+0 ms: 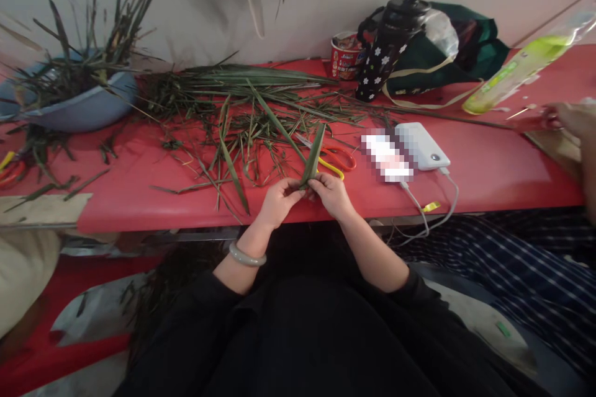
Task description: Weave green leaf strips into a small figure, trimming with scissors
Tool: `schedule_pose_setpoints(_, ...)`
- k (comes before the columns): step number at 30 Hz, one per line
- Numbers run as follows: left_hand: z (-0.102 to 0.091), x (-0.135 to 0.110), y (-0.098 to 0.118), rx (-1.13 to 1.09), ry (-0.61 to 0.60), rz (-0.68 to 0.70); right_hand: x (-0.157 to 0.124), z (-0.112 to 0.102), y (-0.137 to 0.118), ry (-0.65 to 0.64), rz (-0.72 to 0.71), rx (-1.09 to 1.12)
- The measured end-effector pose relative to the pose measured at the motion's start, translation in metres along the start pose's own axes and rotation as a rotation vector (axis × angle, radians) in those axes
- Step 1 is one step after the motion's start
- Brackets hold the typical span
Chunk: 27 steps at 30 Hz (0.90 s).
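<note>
Between my two hands, a green leaf strip [314, 155] points up and away from me, its lower end pinched in the fingers. My left hand [280, 200] closes on that end from the left; a pale bangle circles its wrist. On the other side my right hand [331, 193] grips the same leaf with thumb and fingers. Just beyond them lie scissors [339, 158] with red and yellow handles, partly hidden by the leaf. Loose green leaf strips [233, 161] are scattered to the left of my hands.
A pile of long leaves [242, 77] lies along the wall. The blue basin [88, 102] holds cut stalks. To the right are a white power bank [423, 146] with cables, a black flowered tumbler [384, 49], a red cup [345, 59] and a bottle [519, 71]. A co-worker's hand [575, 121] is far right.
</note>
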State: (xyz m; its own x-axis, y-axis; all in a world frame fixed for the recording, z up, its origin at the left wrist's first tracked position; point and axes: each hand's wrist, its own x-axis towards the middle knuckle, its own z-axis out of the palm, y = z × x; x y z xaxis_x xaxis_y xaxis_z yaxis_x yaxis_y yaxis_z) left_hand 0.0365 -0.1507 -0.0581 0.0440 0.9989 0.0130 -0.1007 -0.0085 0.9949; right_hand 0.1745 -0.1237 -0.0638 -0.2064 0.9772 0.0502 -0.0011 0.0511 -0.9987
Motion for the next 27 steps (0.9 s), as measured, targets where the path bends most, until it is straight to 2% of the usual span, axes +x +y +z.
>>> schedule_pose_setpoints(7,0.005,-0.005,0.001,0.094,0.117,0.039,-0.001,-0.002,-0.003,-0.116,0.006,-0.033)
schedule_pose_setpoints(11,0.008,-0.005,-0.002,0.082,0.183,0.057,-0.006,0.002,-0.005,-0.071,-0.075,-0.164)
schedule_pose_setpoints(15,0.009,-0.002,-0.005,-0.020,0.235,0.045,-0.010,0.003,-0.005,-0.033,-0.184,-0.337)
schedule_pose_setpoints(21,0.008,0.001,-0.007,-0.064,0.192,0.026,-0.009,0.004,-0.005,-0.014,-0.197,-0.379)
schedule_pose_setpoints(24,0.008,0.001,-0.008,-0.068,0.191,0.073,-0.008,0.004,-0.004,0.001,-0.150,-0.347)
schedule_pose_setpoints(27,0.008,-0.002,-0.008,0.030,0.186,0.130,-0.005,0.003,0.000,0.003,-0.096,-0.289)
